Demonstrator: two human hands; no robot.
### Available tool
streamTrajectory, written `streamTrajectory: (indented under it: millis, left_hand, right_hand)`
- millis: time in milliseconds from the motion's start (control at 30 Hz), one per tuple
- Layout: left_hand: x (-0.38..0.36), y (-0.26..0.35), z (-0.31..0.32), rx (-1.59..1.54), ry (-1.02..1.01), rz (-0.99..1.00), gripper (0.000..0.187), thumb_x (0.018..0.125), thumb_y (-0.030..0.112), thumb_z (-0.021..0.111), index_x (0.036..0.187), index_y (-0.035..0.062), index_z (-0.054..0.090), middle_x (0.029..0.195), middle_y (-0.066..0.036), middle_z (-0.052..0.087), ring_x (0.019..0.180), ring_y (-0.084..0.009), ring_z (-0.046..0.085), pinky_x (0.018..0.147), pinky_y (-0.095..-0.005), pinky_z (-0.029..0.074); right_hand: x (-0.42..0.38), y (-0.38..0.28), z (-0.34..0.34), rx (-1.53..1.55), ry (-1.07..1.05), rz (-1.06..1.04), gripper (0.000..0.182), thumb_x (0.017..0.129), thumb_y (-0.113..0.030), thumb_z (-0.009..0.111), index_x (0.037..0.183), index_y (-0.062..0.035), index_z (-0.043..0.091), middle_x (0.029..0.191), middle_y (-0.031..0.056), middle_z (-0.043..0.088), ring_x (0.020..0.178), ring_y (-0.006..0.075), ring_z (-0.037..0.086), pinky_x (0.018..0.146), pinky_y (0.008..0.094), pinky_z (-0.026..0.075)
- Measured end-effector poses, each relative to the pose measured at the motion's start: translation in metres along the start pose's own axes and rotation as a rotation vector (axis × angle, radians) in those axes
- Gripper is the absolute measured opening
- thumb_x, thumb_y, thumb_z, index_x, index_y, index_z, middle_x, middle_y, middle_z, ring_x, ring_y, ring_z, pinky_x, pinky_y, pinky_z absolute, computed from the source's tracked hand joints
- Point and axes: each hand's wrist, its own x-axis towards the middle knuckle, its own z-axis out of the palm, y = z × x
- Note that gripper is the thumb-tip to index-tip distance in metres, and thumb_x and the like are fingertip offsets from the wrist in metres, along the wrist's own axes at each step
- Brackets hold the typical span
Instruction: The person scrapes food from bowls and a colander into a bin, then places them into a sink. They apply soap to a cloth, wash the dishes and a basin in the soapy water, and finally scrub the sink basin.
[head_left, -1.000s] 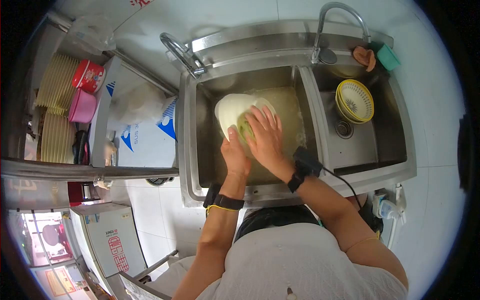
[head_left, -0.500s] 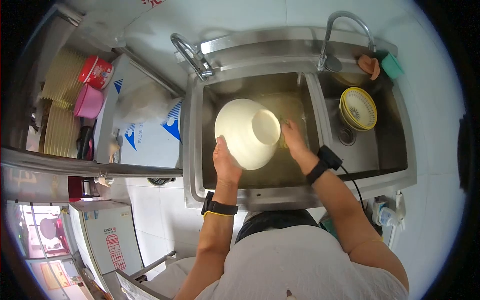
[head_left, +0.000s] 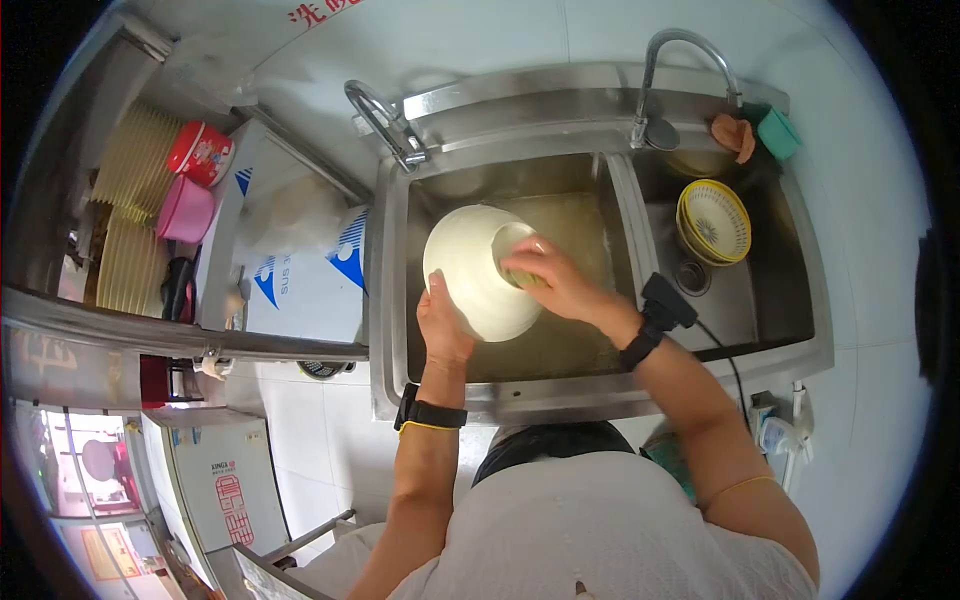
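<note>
A large cream bowl (head_left: 470, 255) is held tilted over the left sink basin (head_left: 590, 345), its underside and foot ring facing up toward the right. My left hand (head_left: 442, 322) grips its near left side, with the thumb on the outer wall. Against the bowl's foot ring, my right hand (head_left: 560, 280) presses a yellow-green scrubbing pad (head_left: 524, 279), mostly covered by the fingers. Murky water lies in the basin below the bowl.
Yellow-rimmed bowls or strainers (head_left: 716, 222) sit stacked in the right basin. Two faucets (head_left: 385, 125) rise behind the sink. An orange cloth (head_left: 733, 137) and a green container (head_left: 779, 134) rest at the back right corner. Shelves at left hold plates (head_left: 135, 265) and a pink container (head_left: 186, 209).
My right hand has moved left and up from beside the bowl onto its foot ring. The bowl has shifted slightly left, still in my left hand.
</note>
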Motion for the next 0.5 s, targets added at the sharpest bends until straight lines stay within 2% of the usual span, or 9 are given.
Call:
streamTrajectory:
  millis: [33, 100, 133, 200, 233, 300, 400, 433, 500]
  left_hand:
    - [0.001, 0.005, -0.001, 0.001, 0.006, 0.005, 0.034, 0.087, 0.027, 0.041, 0.103, -0.0022, 0.048, 0.098, -0.011, 0.056, 0.085, -0.02, 0.056, 0.075, -0.0324, 0.047]
    - [0.002, 0.013, -0.006, 0.0, 0.016, -0.11, 0.034, 0.087, 0.027, 0.041, 0.103, -0.0025, 0.048, 0.098, -0.011, 0.056, 0.086, -0.0208, 0.056, 0.075, -0.0329, 0.048]
    - [0.003, 0.016, -0.009, 0.003, 0.023, -0.114, 0.034, 0.087, 0.027, 0.041, 0.103, -0.0025, 0.048, 0.098, -0.011, 0.056, 0.086, -0.0208, 0.056, 0.075, -0.0329, 0.048]
    - [0.005, 0.018, -0.015, 0.008, -0.125, -0.127, 0.035, 0.087, 0.027, 0.041, 0.103, -0.0027, 0.048, 0.099, -0.011, 0.056, 0.087, -0.0214, 0.056, 0.075, -0.0336, 0.047]
    - [0.007, 0.017, -0.018, 0.011, -0.126, -0.136, 0.035, 0.087, 0.027, 0.041, 0.103, -0.0027, 0.048, 0.099, -0.011, 0.056, 0.087, -0.0214, 0.056, 0.075, -0.0336, 0.047]
    - [0.01, 0.015, -0.02, 0.124, -0.129, -0.136, 0.036, 0.087, 0.028, 0.04, 0.103, -0.0025, 0.048, 0.1, -0.012, 0.055, 0.087, -0.0217, 0.056, 0.075, -0.0339, 0.048]
    - [0.014, 0.017, -0.018, -0.007, -0.048, -0.117, 0.034, 0.087, 0.027, 0.041, 0.103, -0.0021, 0.049, 0.098, -0.012, 0.056, 0.086, -0.021, 0.057, 0.075, -0.0331, 0.048]
    - [0.015, 0.018, -0.017, -0.007, -0.049, -0.117, 0.034, 0.087, 0.027, 0.041, 0.103, -0.0021, 0.049, 0.098, -0.012, 0.056, 0.086, -0.021, 0.057, 0.075, -0.0331, 0.048]
    - [0.013, 0.017, -0.009, -0.054, -0.045, -0.02, 0.031, 0.086, 0.025, 0.044, 0.099, -0.0025, 0.051, 0.093, -0.009, 0.058, 0.08, -0.0184, 0.057, 0.071, -0.0304, 0.048]
  right_hand:
    - [-0.003, 0.003, -0.006, 0.005, -0.004, -0.003, 0.021, 0.071, -0.006, 0.056, 0.092, -0.0092, 0.057, 0.095, 0.008, 0.049, 0.086, 0.0266, 0.047, 0.074, 0.0336, 0.039]
    - [-0.006, 0.006, -0.023, -0.236, -0.317, -0.25, 0.021, 0.071, -0.007, 0.055, 0.091, -0.0138, 0.057, 0.096, 0.0037, 0.049, 0.087, 0.0231, 0.046, 0.073, 0.0325, 0.038]
    - [-0.005, 0.007, -0.033, -0.228, -0.32, -0.246, 0.021, 0.071, -0.007, 0.055, 0.091, -0.0138, 0.057, 0.096, 0.0037, 0.049, 0.087, 0.0231, 0.046, 0.073, 0.0325, 0.038]
    - [0.003, 0.0, -0.058, -0.646, -0.382, -0.354, 0.02, 0.07, -0.011, 0.054, 0.089, -0.0158, 0.057, 0.093, 0.0018, 0.05, 0.086, 0.0213, 0.046, 0.071, 0.0311, 0.039]
    - [0.008, -0.001, -0.061, -0.645, -0.382, -0.345, 0.02, 0.07, -0.011, 0.054, 0.089, -0.0158, 0.057, 0.093, 0.0018, 0.05, 0.086, 0.0213, 0.046, 0.071, 0.0311, 0.039]
    - [0.018, -0.004, -0.059, -0.773, -0.226, -0.47, 0.022, 0.067, -0.01, 0.053, 0.089, -0.0133, 0.057, 0.093, 0.0003, 0.05, 0.085, 0.0198, 0.047, 0.072, 0.0298, 0.04]
    - [0.008, -0.003, -0.045, -0.747, -0.237, -0.23, 0.023, 0.068, -0.006, 0.053, 0.09, -0.0108, 0.056, 0.092, 0.003, 0.05, 0.085, 0.0223, 0.048, 0.072, 0.0308, 0.04]
    - [0.001, -0.002, -0.039, -0.748, -0.236, -0.23, 0.023, 0.068, -0.006, 0.053, 0.09, -0.0108, 0.056, 0.092, 0.003, 0.05, 0.085, 0.0223, 0.048, 0.072, 0.0308, 0.04]
    - [-0.023, 0.004, -0.022, -0.353, -0.132, -0.057, 0.024, 0.069, -0.001, 0.053, 0.092, -0.0069, 0.055, 0.091, 0.0069, 0.05, 0.085, 0.0252, 0.047, 0.072, 0.0323, 0.04]
